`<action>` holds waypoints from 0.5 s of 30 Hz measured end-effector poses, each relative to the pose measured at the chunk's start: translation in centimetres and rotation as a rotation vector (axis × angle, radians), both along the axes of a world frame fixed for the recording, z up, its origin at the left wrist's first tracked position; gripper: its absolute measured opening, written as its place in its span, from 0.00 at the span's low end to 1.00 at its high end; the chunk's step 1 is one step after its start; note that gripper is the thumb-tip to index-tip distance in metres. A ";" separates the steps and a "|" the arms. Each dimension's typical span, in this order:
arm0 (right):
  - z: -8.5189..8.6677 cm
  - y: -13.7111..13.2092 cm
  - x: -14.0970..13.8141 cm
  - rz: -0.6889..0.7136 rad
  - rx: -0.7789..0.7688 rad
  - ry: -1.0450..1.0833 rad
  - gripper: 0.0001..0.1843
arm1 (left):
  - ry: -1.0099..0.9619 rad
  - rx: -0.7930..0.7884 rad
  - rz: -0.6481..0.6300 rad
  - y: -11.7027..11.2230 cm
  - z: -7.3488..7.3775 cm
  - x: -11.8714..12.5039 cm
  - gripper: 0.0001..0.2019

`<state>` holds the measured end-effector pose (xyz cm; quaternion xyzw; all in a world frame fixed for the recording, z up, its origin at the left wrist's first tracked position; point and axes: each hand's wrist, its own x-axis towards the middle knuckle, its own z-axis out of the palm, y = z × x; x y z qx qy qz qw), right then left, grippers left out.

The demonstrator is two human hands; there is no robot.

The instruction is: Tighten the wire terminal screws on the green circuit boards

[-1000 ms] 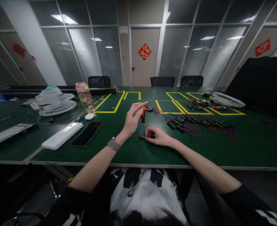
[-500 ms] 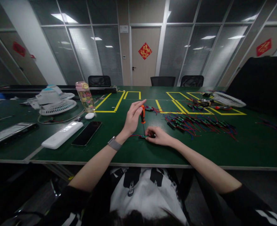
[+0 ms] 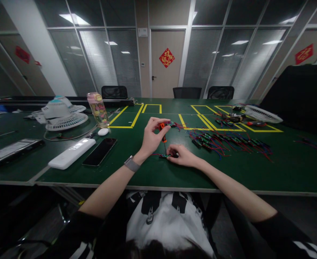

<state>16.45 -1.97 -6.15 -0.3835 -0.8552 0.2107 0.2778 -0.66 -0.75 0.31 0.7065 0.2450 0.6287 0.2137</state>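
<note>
My left hand (image 3: 151, 137) is curled round the orange-and-black handle of a small screwdriver (image 3: 163, 133), which stands nearly upright with its tip down on a small green circuit board (image 3: 164, 156) with red and blue wires. My right hand (image 3: 181, 155) rests on the green table (image 3: 153, 172) with its fingers pressed onto that board's right end. A grey watch sits on my left wrist.
Several more wired boards (image 3: 223, 140) lie to the right, and one board (image 3: 171, 124) lies behind my left hand. To the left lie a black phone (image 3: 99, 152), a white power bank (image 3: 71, 153), a white mouse (image 3: 102, 132), a bottle (image 3: 96, 110) and fans (image 3: 63, 117).
My left fingers have closed round the screwdriver handle; the index finger, stretched out before, is now curled. The right hand and the board have stayed put.
</note>
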 end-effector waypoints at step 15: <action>0.1 -0.1 0.0 -0.005 -0.007 -0.018 0.05 | -0.009 -0.125 -0.180 0.1 0.2 0.0 0.16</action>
